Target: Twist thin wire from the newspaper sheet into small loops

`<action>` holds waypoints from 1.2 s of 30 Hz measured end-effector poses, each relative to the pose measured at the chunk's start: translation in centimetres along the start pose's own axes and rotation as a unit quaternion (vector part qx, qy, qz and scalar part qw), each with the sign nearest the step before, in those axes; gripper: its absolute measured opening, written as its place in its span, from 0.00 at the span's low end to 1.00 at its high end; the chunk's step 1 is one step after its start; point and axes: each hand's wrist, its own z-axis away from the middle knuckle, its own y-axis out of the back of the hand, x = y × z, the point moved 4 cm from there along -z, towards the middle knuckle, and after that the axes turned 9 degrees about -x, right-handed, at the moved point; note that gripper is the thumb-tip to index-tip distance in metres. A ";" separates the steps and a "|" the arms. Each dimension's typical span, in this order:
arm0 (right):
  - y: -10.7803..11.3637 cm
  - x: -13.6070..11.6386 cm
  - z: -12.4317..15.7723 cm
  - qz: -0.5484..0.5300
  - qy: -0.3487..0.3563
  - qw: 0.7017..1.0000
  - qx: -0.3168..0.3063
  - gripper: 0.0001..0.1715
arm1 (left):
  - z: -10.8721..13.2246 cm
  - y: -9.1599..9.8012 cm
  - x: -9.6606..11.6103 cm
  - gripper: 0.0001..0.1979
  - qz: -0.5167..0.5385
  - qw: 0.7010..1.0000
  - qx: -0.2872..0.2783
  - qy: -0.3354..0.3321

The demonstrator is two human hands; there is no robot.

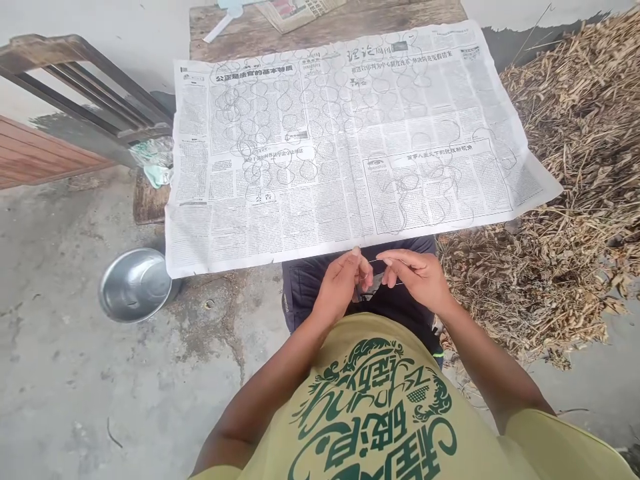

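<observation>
Stretching under everything: a grey, stained floor (65, 373), with a heap of dried stalks and leaves (575, 147) along the right side. Wooden table (400, 17) ahead of the wearer, mostly under an opened newspaper sheet (320, 220) printed in Chinese, its near edge reaching out over the lap. Wearer in a yellow-green T-shirt (370, 387) with dark green lettering, and dark trousers (304, 287). Wooden slat-backed chair (45, 43) at left; crumpled clear-and-green plastic bag (155, 160) on its seat. Metal basin (135, 285) on the floor, near the chair and just left of the sheet's near corner. Folded newspaper (303, 10) on the table's far side, a pale blue object (233, 8) left of it, cut off by the frame. Both hands low over the lap, just below the sheet's near edge: left hand (337, 287) with thumb and forefinger together, other fingers curled; right hand (420, 275) opposite, thumb and forefinger pinching. Many thin loops (293, 121) on the sheet, some in rough rows, some tangled at lower right. Finest item: a thin strand (373, 261), pinched by both hands and bridging the small gap between them; material cannot be told.
</observation>
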 end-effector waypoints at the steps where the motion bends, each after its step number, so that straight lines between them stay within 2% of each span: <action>1: 0.0 0.1 0.0 0.003 0.004 1.000 0.000 0.17 | 0.0 0.0 0.2 0.27 0.021 1.000 -0.004 0.008; 6: 0.1 0.5 0.2 0.036 0.025 0.999 -0.008 0.16 | 0.1 -0.1 0.8 0.22 0.109 0.993 -0.017 0.049; 12: -0.3 0.6 0.3 0.079 0.039 0.996 -0.009 0.16 | 0.3 0.0 0.0 0.16 0.171 0.983 0.004 0.068; 19: -0.7 0.8 0.5 0.132 0.086 0.987 -0.020 0.19 | 0.2 -0.4 -0.3 0.17 0.200 0.978 0.036 0.047; 24: -0.4 0.7 0.6 0.138 0.095 0.986 0.002 0.17 | 0.1 -0.1 -0.3 0.19 0.210 0.975 0.010 0.076; 32: -0.1 0.3 0.2 0.204 0.207 0.956 -0.049 0.20 | 0.1 0.4 -0.4 0.16 0.212 0.975 0.026 0.063; 36: 0.2 0.4 0.1 0.184 0.175 0.967 -0.033 0.20 | -0.1 0.4 -0.3 0.16 0.218 0.974 0.030 0.059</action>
